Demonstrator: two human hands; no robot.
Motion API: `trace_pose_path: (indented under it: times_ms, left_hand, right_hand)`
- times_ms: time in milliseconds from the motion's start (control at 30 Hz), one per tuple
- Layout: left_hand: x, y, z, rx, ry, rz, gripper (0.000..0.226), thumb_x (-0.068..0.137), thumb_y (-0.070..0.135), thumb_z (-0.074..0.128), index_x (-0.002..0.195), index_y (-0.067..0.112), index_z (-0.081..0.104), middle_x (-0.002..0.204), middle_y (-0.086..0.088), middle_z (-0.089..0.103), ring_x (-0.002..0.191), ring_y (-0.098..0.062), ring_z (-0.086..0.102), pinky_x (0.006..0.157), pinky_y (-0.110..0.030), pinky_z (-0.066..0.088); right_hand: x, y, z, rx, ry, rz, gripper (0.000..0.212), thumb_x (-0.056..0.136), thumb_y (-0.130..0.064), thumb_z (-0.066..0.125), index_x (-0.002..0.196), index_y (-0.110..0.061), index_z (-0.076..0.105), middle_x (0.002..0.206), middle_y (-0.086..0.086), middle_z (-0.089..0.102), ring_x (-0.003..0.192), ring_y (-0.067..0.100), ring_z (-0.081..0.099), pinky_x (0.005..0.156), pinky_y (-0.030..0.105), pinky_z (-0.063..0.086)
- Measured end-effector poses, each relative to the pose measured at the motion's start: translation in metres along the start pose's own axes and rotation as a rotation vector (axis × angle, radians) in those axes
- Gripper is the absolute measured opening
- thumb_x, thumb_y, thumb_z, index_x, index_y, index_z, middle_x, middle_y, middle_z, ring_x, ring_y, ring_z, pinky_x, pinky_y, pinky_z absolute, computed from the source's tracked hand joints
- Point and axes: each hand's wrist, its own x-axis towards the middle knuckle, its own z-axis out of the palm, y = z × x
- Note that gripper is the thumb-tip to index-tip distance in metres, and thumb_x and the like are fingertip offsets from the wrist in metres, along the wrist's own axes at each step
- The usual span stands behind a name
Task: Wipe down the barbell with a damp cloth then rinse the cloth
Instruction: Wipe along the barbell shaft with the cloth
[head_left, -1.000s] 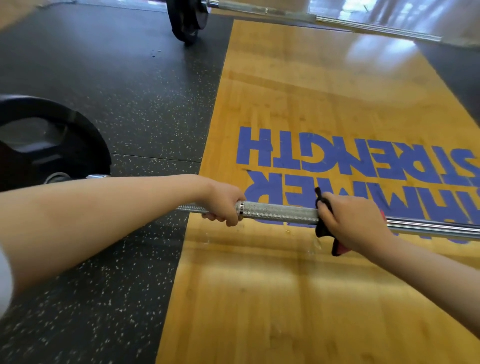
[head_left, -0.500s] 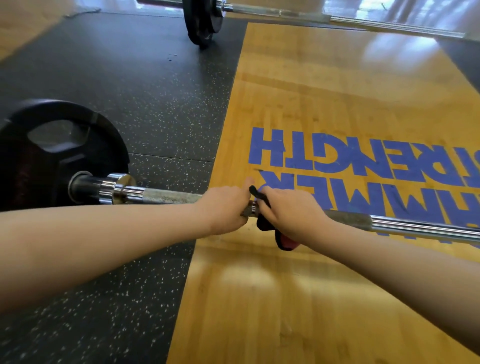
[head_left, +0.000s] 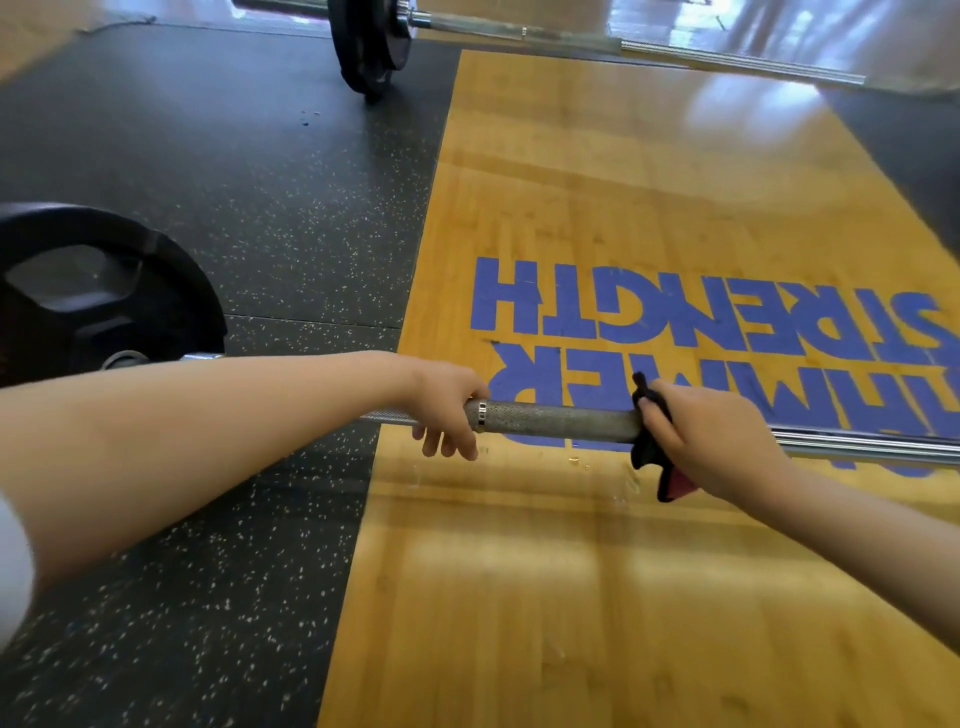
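A steel barbell (head_left: 558, 421) lies across the floor from left to right, with a black weight plate (head_left: 93, 296) on its left end. My left hand (head_left: 447, 405) grips the knurled shaft, fingers curled over it. To its right, my right hand (head_left: 711, 436) holds a black and red cloth (head_left: 649, 452) wrapped around the shaft. A stretch of bare knurling shows between the two hands. Small water drops lie on the wood under the bar.
The bar rests over a wooden lifting platform (head_left: 597, 597) with blue lettering, bordered by black speckled rubber flooring (head_left: 208, 156). A second barbell (head_left: 727, 57) with a black plate (head_left: 371, 41) lies at the far edge of the platform.
My right hand has slid the cloth to the right along the shaft, away from my left hand, which it was touching half a second ago. The view has shifted right.
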Motion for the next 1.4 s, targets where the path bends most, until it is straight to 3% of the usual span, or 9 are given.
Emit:
trace_pose_path:
  times_ms: [100, 233, 333, 500, 733, 900, 1133, 1267, 1400]
  left_hand:
    - [-0.001, 0.003, 0.003, 0.056, 0.055, -0.01, 0.031, 0.086, 0.013, 0.064, 0.115, 0.007, 0.052, 0.073, -0.004, 0.055, 0.055, -0.017, 0.051, 0.047, -0.025, 0.043]
    - [-0.01, 0.003, 0.03, 0.458, 0.485, -0.003, 0.024, 0.089, 0.018, 0.053, 0.112, 0.017, 0.043, 0.073, 0.007, 0.046, 0.068, -0.02, 0.048, 0.05, -0.028, 0.032]
    - [-0.011, 0.002, 0.048, 0.697, 0.718, 0.003, 0.025, 0.096, 0.019, 0.043, 0.12, 0.016, 0.04, 0.083, 0.002, 0.06, 0.069, -0.026, 0.055, 0.046, -0.028, 0.026]
    - [-0.01, -0.002, 0.053, 0.713, 0.761, 0.001, 0.016, 0.098, 0.022, 0.041, 0.11, 0.017, 0.051, 0.102, -0.001, 0.066, 0.094, -0.025, 0.065, 0.062, -0.028, 0.037]
    - [-0.015, -0.002, -0.004, 0.019, 0.137, -0.045, 0.042, 0.074, 0.033, 0.08, 0.103, 0.015, 0.055, 0.078, 0.002, 0.068, 0.06, -0.012, 0.062, 0.067, -0.028, 0.052]
    - [-0.008, -0.005, -0.011, -0.094, -0.011, -0.042, 0.033, 0.077, 0.024, 0.079, 0.097, 0.013, 0.055, 0.075, -0.005, 0.068, 0.06, -0.018, 0.063, 0.064, -0.03, 0.054]
    - [-0.001, -0.007, -0.008, -0.132, -0.14, -0.054, 0.037, 0.085, 0.017, 0.069, 0.116, 0.008, 0.05, 0.068, -0.005, 0.062, 0.054, -0.02, 0.057, 0.052, -0.027, 0.048]
    - [-0.007, -0.008, 0.007, 0.066, 0.129, -0.028, 0.034, 0.086, 0.024, 0.065, 0.114, 0.016, 0.047, 0.076, 0.001, 0.056, 0.06, -0.016, 0.05, 0.053, -0.026, 0.042]
    - [-0.015, -0.009, 0.041, 0.566, 0.67, 0.006, 0.046, 0.091, 0.032, 0.055, 0.128, 0.016, 0.033, 0.094, 0.0, 0.065, 0.085, -0.026, 0.065, 0.058, -0.031, 0.039]
  right_hand:
    - [0.005, -0.015, 0.001, -0.047, -0.017, 0.006, 0.027, 0.101, -0.035, 0.035, 0.081, -0.018, 0.043, 0.061, -0.008, 0.042, 0.052, 0.009, 0.039, 0.044, 0.026, 0.023]
    - [0.018, -0.057, 0.002, 0.001, -0.032, -0.071, 0.026, 0.101, -0.037, 0.033, 0.085, -0.019, 0.043, 0.064, -0.009, 0.042, 0.055, 0.012, 0.041, 0.045, 0.025, 0.022]
    - [0.031, -0.097, 0.007, -0.023, -0.035, -0.167, 0.029, 0.102, -0.037, 0.03, 0.086, -0.017, 0.043, 0.062, -0.008, 0.04, 0.052, 0.014, 0.041, 0.043, 0.027, 0.024]
    - [0.04, -0.125, 0.017, 0.015, 0.0, -0.203, 0.032, 0.103, -0.037, 0.028, 0.088, -0.015, 0.045, 0.063, -0.006, 0.043, 0.057, 0.018, 0.048, 0.044, 0.03, 0.029]
    - [0.03, -0.093, 0.009, 0.018, -0.033, -0.263, 0.027, 0.101, -0.04, 0.029, 0.097, -0.019, 0.046, 0.08, -0.006, 0.056, 0.068, 0.019, 0.055, 0.052, 0.031, 0.035]
    - [0.009, -0.029, 0.006, 0.036, 0.01, -0.088, 0.022, 0.099, -0.035, 0.038, 0.086, -0.02, 0.045, 0.067, -0.007, 0.05, 0.06, 0.02, 0.05, 0.046, 0.029, 0.028]
    - [0.003, -0.02, 0.002, -0.079, 0.008, 0.022, 0.025, 0.101, -0.034, 0.034, 0.082, -0.021, 0.043, 0.059, -0.009, 0.041, 0.05, 0.007, 0.037, 0.044, 0.025, 0.018]
    - [0.012, -0.048, 0.003, -0.018, 0.011, -0.006, 0.026, 0.101, -0.035, 0.034, 0.083, -0.02, 0.045, 0.063, -0.008, 0.043, 0.059, 0.017, 0.046, 0.045, 0.027, 0.022]
    - [0.03, -0.118, 0.007, 0.071, 0.001, -0.149, 0.026, 0.101, -0.036, 0.033, 0.084, -0.018, 0.041, 0.067, -0.007, 0.042, 0.06, 0.017, 0.044, 0.046, 0.029, 0.024]
